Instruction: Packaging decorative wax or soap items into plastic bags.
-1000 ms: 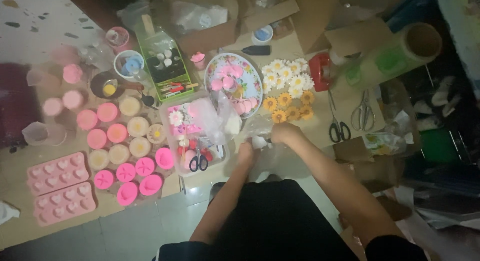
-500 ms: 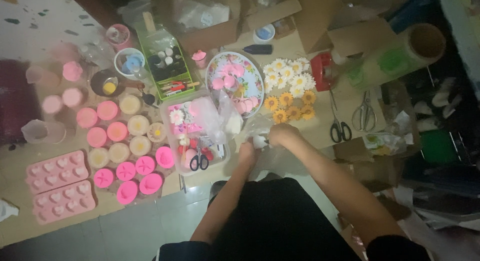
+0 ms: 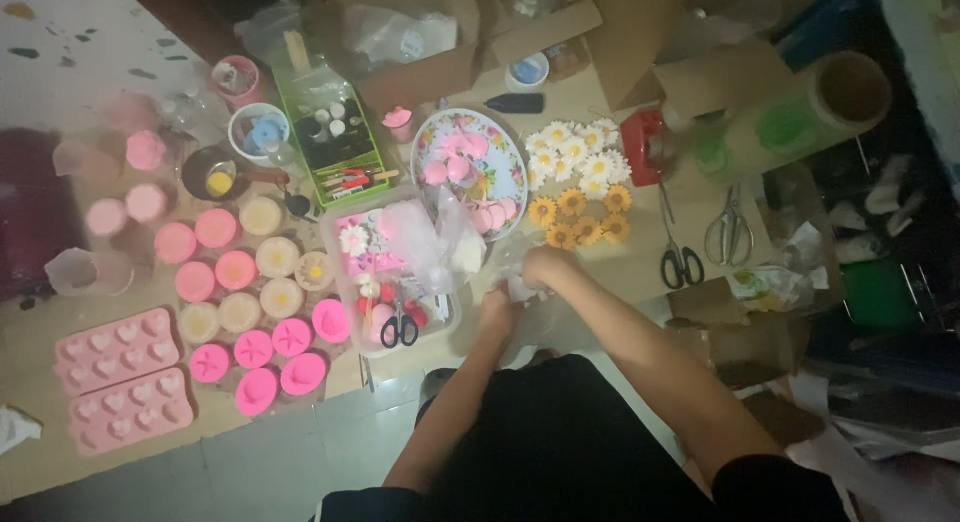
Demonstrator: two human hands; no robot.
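My left hand (image 3: 497, 310) and my right hand (image 3: 548, 267) meet just in front of me, both closed on a small clear plastic bag (image 3: 522, 285) with something pale inside. They hover over the near edge of the work surface, right of a clear tray (image 3: 443, 322) holding black-handled scissors (image 3: 400, 327) and small pink and white pieces. A floral plate (image 3: 510, 167) with pink soaps sits just beyond my hands. What is inside the bag is blurred.
Round pink and cream soaps (image 3: 240, 282) and two pink heart moulds (image 3: 118, 377) fill the left. White and yellow flower shapes (image 3: 580, 177), two scissors (image 3: 700, 242), a red dispenser (image 3: 645, 147) and a film roll (image 3: 800, 117) lie right. Cardboard boxes (image 3: 560, 27) stand behind.
My hands stay together on the bag, shifting only slightly; nothing else moved.
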